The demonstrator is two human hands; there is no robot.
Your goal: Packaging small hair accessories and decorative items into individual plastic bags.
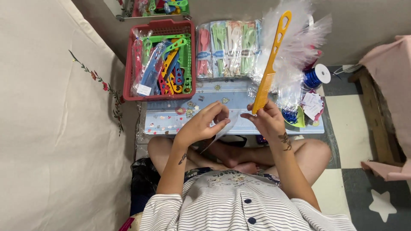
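The person is sitting cross-legged on the floor behind a low blue table [205, 96], and the work in hand looks like slipping combs into clear sleeves, one at a time. The right hand [266, 117] is gripping a long yellow comb [270, 64] by its toothed end, fingers closed round it, so that the handle with its row of holes is pointing up and away over the table. The left hand [204, 123] is pinching a thin clear plastic sleeve [223, 130] between thumb and fingertips, just beside the comb's lower end; the sleeve is hanging down toward the lap, and I cannot tell whether its mouth is open. The comb is not inside it, so I would judge this piece only at its beginning. A good deal seems done: a row of packed items in pink, green and white [227, 49] is lying along the far edge of the table. Much seems left too: the red basket [159, 25] at the left is holding a heap of loose coloured combs [168, 68], and a bundle of empty clear bags [295, 51] is standing behind the yellow comb, with a spool of blue ribbon [316, 77] to the right of it.
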